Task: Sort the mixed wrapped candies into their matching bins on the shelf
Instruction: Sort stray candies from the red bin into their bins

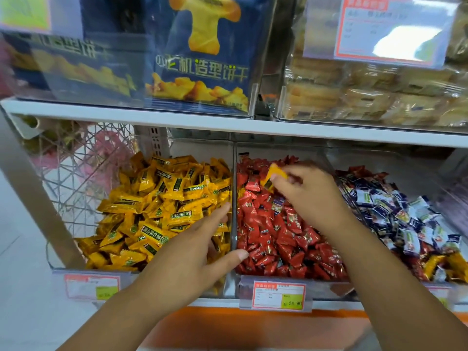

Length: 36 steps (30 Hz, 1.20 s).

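I see a white shelf board [228, 126] running across, with blue biscuit bags [200, 72] and pale wrapped pastries [367, 97] stacked above it. At its left end a wire basket [76, 173] hangs over pale floor [15, 274]; an orange base strip [228, 323] runs below.

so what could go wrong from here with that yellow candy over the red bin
1. The right hand only pinches the yellow candy by one end above the red bin; a slip would probably drop it among the reds.
2. The left hand lies open across the divider, on the way to the yellow bin, so the hands may bump.
3. A bluish stray among the reds could be missed.
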Tool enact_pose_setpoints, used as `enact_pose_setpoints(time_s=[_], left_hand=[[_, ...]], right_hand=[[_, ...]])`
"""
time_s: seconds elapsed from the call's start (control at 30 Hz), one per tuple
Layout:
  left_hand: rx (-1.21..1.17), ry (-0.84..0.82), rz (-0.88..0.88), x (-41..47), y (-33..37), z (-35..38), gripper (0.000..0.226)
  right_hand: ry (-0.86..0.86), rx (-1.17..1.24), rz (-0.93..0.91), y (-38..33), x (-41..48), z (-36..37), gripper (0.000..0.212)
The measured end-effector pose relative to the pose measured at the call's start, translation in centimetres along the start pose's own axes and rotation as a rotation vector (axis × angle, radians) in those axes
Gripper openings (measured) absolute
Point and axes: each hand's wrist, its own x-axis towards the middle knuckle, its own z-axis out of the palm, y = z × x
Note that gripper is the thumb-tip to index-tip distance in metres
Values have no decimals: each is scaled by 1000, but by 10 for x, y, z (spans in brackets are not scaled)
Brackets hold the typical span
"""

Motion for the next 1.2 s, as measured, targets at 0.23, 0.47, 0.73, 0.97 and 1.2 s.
enact_pose_setpoints(time_s=[0.23, 0.47, 0.73, 0.97, 1.2], left_hand=[[70, 25, 36, 6, -12, 7, 84], [60, 27, 53, 6, -13, 8, 84], [79, 31, 48, 4, -7, 7, 83], [120, 48, 55, 5, -7, 7, 84], [76, 53, 48, 6, -4, 6, 83]], right_hand=[[-194, 426, -86, -29, 8, 21, 24], [-434, -331, -169, 5, 11, 60, 48], [-352, -362, -73, -1, 16, 72, 54], [-281, -314, -86, 1, 13, 72, 25], [-168, 234, 28, 6, 8, 47, 16]])
